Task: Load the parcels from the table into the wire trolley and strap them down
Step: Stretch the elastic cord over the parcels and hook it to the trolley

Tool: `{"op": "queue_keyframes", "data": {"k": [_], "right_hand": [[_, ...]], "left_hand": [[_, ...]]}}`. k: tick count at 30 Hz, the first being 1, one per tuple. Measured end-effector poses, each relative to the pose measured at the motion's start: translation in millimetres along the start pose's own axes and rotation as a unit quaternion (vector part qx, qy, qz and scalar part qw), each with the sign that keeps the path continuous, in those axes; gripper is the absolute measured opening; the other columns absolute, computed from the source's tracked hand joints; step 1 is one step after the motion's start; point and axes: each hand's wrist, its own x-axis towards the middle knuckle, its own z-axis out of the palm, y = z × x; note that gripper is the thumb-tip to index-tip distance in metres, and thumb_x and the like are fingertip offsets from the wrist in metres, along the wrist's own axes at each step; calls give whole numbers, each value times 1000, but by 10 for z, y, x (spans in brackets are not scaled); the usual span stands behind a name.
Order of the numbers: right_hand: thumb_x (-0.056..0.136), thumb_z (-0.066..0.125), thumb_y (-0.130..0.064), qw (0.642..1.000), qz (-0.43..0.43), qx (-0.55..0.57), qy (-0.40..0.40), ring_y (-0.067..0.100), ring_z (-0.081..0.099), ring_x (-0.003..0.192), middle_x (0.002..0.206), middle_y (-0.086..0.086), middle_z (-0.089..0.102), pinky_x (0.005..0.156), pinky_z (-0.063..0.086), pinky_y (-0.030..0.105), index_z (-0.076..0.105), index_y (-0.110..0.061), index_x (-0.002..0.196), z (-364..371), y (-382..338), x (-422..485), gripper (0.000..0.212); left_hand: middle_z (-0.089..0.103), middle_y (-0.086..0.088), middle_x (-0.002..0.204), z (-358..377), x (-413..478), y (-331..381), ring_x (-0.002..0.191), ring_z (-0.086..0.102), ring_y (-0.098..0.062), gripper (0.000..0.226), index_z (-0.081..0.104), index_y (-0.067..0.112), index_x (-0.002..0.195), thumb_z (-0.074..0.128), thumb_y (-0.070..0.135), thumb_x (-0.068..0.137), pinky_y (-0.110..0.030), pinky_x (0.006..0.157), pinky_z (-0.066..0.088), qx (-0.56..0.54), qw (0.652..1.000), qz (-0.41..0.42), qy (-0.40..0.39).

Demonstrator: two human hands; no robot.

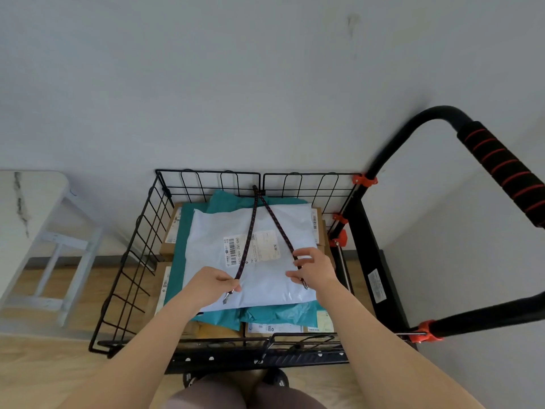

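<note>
Centre frame: soft mailer parcels [265, 278] are stacked in the wire trolley [206, 172]. An elastic strap [249, 236], anchored at the far rim, is pinched near its 2 ends by left hand [216, 283] and right hand [315, 270] fingers. It is judged light, stretchy and prone to snapping back.

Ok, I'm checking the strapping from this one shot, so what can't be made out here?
All head view.
Cord at the trolley's back wall: too small to tell one looped cord from two hooked ones.
Boxes: mostly hidden under the bags.
Label print: too small to read.
Table: cut off by the left edge.
</note>
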Motion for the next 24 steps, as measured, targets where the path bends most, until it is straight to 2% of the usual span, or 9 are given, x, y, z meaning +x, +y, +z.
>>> {"op": "queue_keyframes", "data": {"k": [5, 9, 11, 14, 16, 18, 20, 22, 24], "right_hand": [[87, 54, 13, 998, 20, 48, 31, 22, 68, 82, 90, 1, 55, 72, 56, 27, 40, -18, 131, 29, 43, 35, 56], [90, 51, 11, 976, 159, 113, -95, 20, 64, 73, 84, 16, 62, 59, 55, 21, 51, 8, 122, 103, -70, -130, 31], [94, 52, 1, 975, 149, 26, -161, 14, 64, 66, 95, 17, 68, 55, 54, 19, 55, 8, 119, 187, -95, -169, 26], [93, 57, -13, 957, 97, -193, -193, 14, 69, 84, 107, 9, 70, 78, 54, 25, 60, -2, 113, 331, -58, -126, 22], [87, 63, -13, 940, 71, -280, -182, 17, 64, 69, 77, 7, 66, 71, 50, 25, 65, -7, 85, 417, -14, -41, 7], [84, 65, -10, 920, 66, -344, -175, 13, 46, 44, 51, 0, 52, 59, 41, 22, 47, -12, 55, 517, 28, 59, 33], [84, 65, -10, 900, 57, -390, -184, 8, 46, 39, 50, -4, 56, 60, 44, 19, 45, -13, 53, 667, 55, 98, 37], [84, 64, -10, 884, 29, -432, -175, 6, 59, 50, 62, -4, 64, 64, 49, 19, 50, -14, 60, 859, 58, 108, 28], [84, 60, -6, 869, -6, -467, -162, 15, 67, 83, 88, 2, 68, 69, 49, 23, 49, -13, 68, 1043, 80, 123, 21]], "left_hand": [[60, 1, 75, -9, 31, -75, 65, 49, -8, 17, 69, 6, 98, 67, 18, 85, -16, 55, 39, -6, 1000, -14, -14], [61, -3, 71, -8, 83, -193, 61, 51, -11, 14, 68, 6, 96, 67, 13, 85, -16, 53, 41, 14, 999, -23, -21], [62, -5, 74, -21, 116, -251, 62, 53, -11, 12, 67, 6, 96, 66, 11, 85, -16, 51, 41, 18, 999, -27, -34], [64, -5, 74, -53, 153, -317, 61, 56, -9, 8, 67, 8, 91, 67, 12, 85, -15, 51, 43, 35, 998, -26, -47], [61, -4, 67, -56, 180, -362, 55, 51, -9, 5, 68, 8, 86, 69, 12, 83, -13, 49, 41, 60, 997, -20, -54], [61, 0, 66, -40, 209, -423, 57, 53, -8, 5, 69, 11, 83, 72, 14, 80, -14, 52, 41, 97, 994, -11, -57], [68, 0, 74, -19, 253, -518, 66, 60, -10, 6, 70, 15, 79, 75, 16, 77, -19, 63, 47, 127, 990, -3, -63], [72, -4, 81, -11, 308, -621, 73, 65, -14, 8, 70, 15, 79, 77, 16, 75, -26, 73, 51, 151, 986, -3, -71], [73, -5, 82, -14, 370, -723, 73, 66, -16, 9, 68, 15, 76, 77, 16, 75, -28, 76, 53, 171, 982, -4, -80]]}}
